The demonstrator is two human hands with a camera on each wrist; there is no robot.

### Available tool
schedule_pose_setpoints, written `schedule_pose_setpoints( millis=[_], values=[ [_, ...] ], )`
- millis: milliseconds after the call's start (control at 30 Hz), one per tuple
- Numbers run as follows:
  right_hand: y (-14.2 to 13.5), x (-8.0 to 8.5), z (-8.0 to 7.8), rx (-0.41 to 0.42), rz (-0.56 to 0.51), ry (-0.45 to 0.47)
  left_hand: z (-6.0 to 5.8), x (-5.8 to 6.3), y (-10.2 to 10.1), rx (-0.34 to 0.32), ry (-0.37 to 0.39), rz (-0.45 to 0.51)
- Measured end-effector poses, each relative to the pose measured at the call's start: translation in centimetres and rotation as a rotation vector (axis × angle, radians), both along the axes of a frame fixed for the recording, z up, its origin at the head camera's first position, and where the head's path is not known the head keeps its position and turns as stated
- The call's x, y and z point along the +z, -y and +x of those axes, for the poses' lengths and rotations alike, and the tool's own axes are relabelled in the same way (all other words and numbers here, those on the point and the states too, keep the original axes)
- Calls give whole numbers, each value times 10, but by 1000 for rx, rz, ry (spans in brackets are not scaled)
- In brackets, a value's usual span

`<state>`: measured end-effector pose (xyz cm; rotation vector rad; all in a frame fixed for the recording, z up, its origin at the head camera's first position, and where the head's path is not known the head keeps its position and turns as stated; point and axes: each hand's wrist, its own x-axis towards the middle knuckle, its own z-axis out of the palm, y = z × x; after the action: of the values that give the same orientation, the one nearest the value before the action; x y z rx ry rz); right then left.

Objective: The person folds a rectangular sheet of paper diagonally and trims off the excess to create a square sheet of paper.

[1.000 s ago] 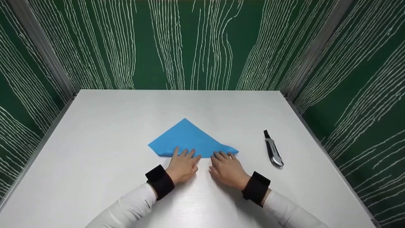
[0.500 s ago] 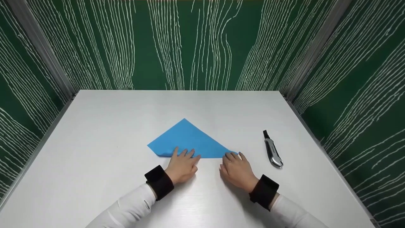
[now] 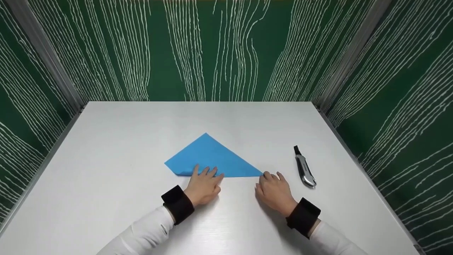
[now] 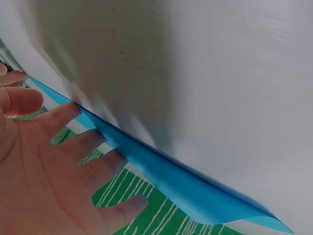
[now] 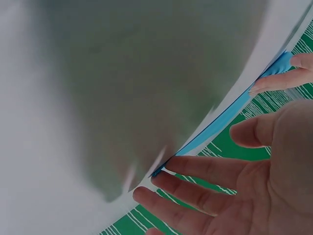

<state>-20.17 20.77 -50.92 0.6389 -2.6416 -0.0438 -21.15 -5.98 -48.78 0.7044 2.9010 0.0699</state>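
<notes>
A folded sheet of blue paper (image 3: 212, 156) lies on the white table, its near edge straight and its top coming to a point. Spread fingers of my left hand (image 3: 203, 186) press on the near edge, left of the middle. Left of them, the paper's fold bulges up a little, as the left wrist view shows on the blue paper (image 4: 186, 186). My right hand (image 3: 275, 191) rests its fingertips on the paper's right corner, largely covering that tip. In the right wrist view the fingers of the right hand (image 5: 205, 196) are extended, touching the narrow blue end.
A grey and black utility knife (image 3: 305, 168) lies right of my right hand. Green panels with white wavy lines (image 3: 226, 53) stand behind the white table (image 3: 141, 124) and along both sides. Each wrist wears a black band (image 3: 178, 204).
My right hand has slid right along the near edge to the corner. The raised right end of the paper now lies flat. My left hand has stayed in place.
</notes>
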Motion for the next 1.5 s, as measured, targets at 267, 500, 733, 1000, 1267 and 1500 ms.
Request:
schedule_pose_setpoints(
  millis=[267,500,733,1000,1267,1500],
  values=[
    [-9,-3,0,-15,-30,-7,0,0,1,2,6,18],
    [-12,-4,1,-24,-68,23,1,1,0,3,15,18],
    [-11,-3,4,-62,-110,150,1,0,1,1,26,39],
    [-16,7,4,-57,-105,271,-1,-4,0,6,21,28],
    [-18,19,-1,-68,-192,346,-1,-1,-1,18,43,27],
    [2,16,-2,120,-120,324,0,-1,0,14,40,35]
  ],
)
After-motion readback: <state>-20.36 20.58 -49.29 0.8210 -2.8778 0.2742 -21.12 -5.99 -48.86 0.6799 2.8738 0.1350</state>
